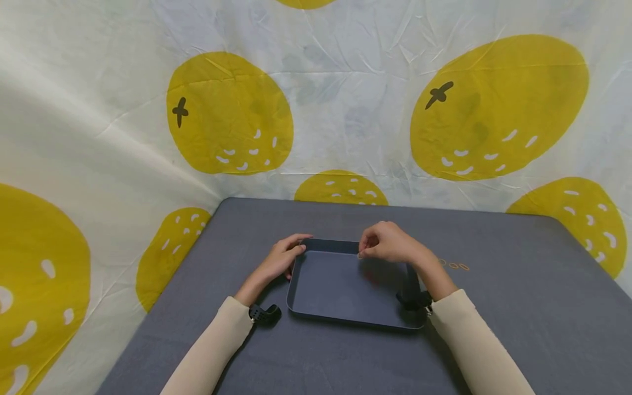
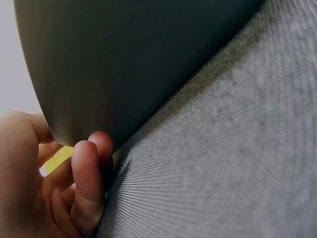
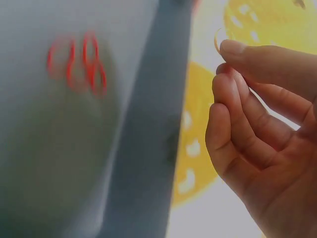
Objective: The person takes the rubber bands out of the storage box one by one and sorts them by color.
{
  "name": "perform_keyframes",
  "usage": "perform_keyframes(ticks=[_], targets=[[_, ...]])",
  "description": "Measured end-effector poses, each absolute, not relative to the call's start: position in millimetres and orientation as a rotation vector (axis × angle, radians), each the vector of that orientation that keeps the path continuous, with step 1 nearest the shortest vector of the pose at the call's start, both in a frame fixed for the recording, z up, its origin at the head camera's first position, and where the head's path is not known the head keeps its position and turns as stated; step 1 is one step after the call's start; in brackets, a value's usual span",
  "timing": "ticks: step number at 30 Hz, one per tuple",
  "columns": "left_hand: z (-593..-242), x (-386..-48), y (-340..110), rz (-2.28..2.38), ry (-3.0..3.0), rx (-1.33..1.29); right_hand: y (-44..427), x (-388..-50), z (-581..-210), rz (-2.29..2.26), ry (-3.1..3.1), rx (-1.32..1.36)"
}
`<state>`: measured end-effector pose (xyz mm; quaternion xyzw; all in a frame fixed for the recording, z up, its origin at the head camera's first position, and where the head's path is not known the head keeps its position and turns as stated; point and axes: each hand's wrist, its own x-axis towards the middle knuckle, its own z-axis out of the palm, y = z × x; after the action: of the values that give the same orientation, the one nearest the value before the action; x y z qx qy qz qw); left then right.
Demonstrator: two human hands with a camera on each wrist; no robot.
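A dark grey rectangular tray (image 1: 340, 291) lies on the table. At its far left corner my left hand (image 1: 282, 256) grips the rim, and in the left wrist view curled fingers (image 2: 86, 171) press its outer wall. Above the far side of the tray, my right hand (image 1: 387, 242) pinches a thin yellowish rubber band (image 3: 216, 42) between thumb and forefinger. Several red rubber bands (image 3: 91, 64), blurred in the right wrist view, lie inside the tray. Right of the tray, beyond the right forearm, a few orange-yellow rubber bands (image 1: 453, 265) lie in a row.
A grey cloth covers the table (image 1: 518, 307). White fabric with big yellow fruit prints (image 1: 498, 109) hangs behind and to the left. Each wrist wears a black camera mount (image 1: 265, 315), the right one over the tray's near right part.
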<state>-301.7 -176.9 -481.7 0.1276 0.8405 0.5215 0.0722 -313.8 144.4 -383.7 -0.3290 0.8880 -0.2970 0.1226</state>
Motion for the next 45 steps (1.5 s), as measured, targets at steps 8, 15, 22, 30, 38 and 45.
perform_keyframes(ticks=[8, 15, 22, 30, 38, 45], targets=[[-482.8, -302.0, -177.2, 1.569, 2.528, 0.379, 227.5, -305.9, -376.6, -0.891, 2.72, -0.73], [-483.9, -302.5, -177.7, 1.569, 2.526, 0.381, 289.4, -303.6, -385.0, -0.835, 2.837, -0.568], [-483.7, -302.5, -175.8, 1.567, 2.533, 0.385, 335.0, -311.9, -402.3, -0.762, 2.872, -0.443], [-482.1, -301.8, -174.9, 1.554, 2.539, 0.355, 366.6, -313.7, -419.4, -0.68, 2.858, -0.337], [-482.5, -301.5, -175.5, 1.548, 2.547, 0.366, 373.0, -315.4, -425.9, -0.657, 2.812, -0.309], [-482.3, -301.5, -175.0, 1.538, 2.557, 0.348, 376.2, -316.9, -425.9, -0.678, 2.762, -0.289]])
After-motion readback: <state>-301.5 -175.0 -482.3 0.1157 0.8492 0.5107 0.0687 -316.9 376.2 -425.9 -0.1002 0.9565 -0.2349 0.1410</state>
